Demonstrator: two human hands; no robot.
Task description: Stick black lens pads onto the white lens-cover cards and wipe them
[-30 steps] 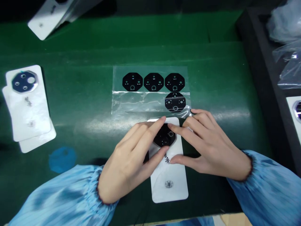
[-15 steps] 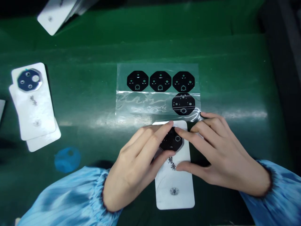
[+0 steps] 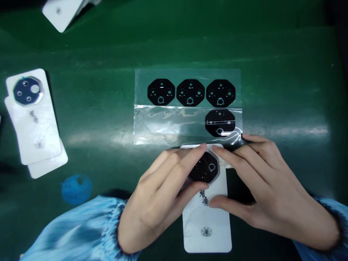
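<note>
A white phone back cover (image 3: pixel 208 224) lies flat on the green mat (image 3: pixel 98 123) in front of me. A black octagonal lens piece (image 3: pixel 204 170) sits on its camera area. My left hand (image 3: pixel 160 195) rests on the cover's left side, forefinger and thumb pinching the black piece. From the right, my right hand (image 3: pixel 261 192) has its forefinger on the piece's upper edge and its thumb pressed on the cover below. Just beyond lies a clear film sheet (image 3: pixel 168 121) carrying several more black octagonal pieces (image 3: pixel 190 92).
Two stacked white covers (image 3: pixel 34 123), the top one with a fitted blue lens module, lie at the left. A blue round film scrap (image 3: pixel 76 188) sits near my left sleeve. Another white cover (image 3: pixel 61 12) is at the top left edge.
The view has shifted, so the cover and film sit lower and further right in the picture. My fingers stay on the black piece, pressed a little closer around it.
</note>
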